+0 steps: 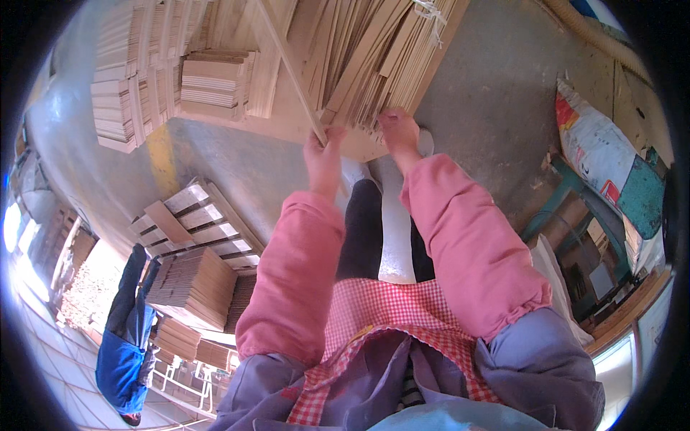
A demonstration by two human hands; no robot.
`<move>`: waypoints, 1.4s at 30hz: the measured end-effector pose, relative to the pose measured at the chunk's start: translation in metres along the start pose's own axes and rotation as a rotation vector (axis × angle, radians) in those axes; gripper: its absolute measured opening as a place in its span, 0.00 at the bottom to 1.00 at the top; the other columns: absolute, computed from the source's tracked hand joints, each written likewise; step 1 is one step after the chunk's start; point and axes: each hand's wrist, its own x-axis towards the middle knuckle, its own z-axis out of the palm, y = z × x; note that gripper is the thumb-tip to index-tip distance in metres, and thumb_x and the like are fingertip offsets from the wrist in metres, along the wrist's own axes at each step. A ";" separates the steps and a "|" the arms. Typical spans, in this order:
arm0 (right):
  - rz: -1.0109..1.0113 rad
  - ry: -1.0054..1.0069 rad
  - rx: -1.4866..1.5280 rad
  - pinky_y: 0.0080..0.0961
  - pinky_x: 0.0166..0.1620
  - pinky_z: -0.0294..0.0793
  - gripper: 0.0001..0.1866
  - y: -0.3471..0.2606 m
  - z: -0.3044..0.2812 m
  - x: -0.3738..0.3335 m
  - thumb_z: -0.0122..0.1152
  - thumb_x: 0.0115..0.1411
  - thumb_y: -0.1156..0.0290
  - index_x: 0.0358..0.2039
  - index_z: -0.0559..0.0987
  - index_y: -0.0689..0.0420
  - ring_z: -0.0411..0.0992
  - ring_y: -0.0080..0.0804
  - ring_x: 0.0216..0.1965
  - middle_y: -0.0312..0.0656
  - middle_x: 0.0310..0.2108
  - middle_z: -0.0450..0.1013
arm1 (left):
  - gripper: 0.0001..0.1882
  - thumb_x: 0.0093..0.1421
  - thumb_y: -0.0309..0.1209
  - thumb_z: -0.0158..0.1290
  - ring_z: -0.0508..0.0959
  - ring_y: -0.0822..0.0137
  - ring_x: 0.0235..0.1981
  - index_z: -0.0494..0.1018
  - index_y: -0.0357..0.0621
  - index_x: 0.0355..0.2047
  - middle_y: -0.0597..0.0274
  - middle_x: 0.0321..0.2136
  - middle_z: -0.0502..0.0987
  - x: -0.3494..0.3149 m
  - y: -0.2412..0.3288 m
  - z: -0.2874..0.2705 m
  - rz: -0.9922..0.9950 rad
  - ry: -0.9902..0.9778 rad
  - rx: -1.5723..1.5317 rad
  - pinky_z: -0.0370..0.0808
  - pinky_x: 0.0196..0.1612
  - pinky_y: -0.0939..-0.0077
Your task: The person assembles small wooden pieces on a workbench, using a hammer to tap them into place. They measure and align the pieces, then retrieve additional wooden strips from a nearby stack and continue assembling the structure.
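Note:
My left hand (323,154) is closed around the near end of a long, thin wooden strip (291,68). That strip slants up and away to the left, above the other wood. My right hand (399,133) has its fingers bent at the near ends of a loose bundle of wooden strips (374,61). Whether it pinches one of them is hidden. The bundle lies on a pale board (269,133), fanned out, with a white tie (429,11) around its far part.
Neat stacks of short wooden pieces (212,82) stand at the far left. A slatted pallet (205,215) and a brown stack (190,284) are at my left, near a person in blue (123,366). At right, a printed sack (593,144) rests by a green metal frame (568,194).

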 end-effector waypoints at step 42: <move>-0.031 -0.138 -0.085 0.41 0.38 0.72 0.18 0.011 0.021 -0.059 0.60 0.50 0.57 0.31 0.77 0.61 0.75 0.53 0.36 0.52 0.29 0.76 | 0.11 0.63 0.33 0.50 0.72 0.71 0.33 0.72 0.37 0.38 0.60 0.30 0.75 -0.029 -0.071 -0.004 0.015 -0.180 0.161 0.70 0.38 0.75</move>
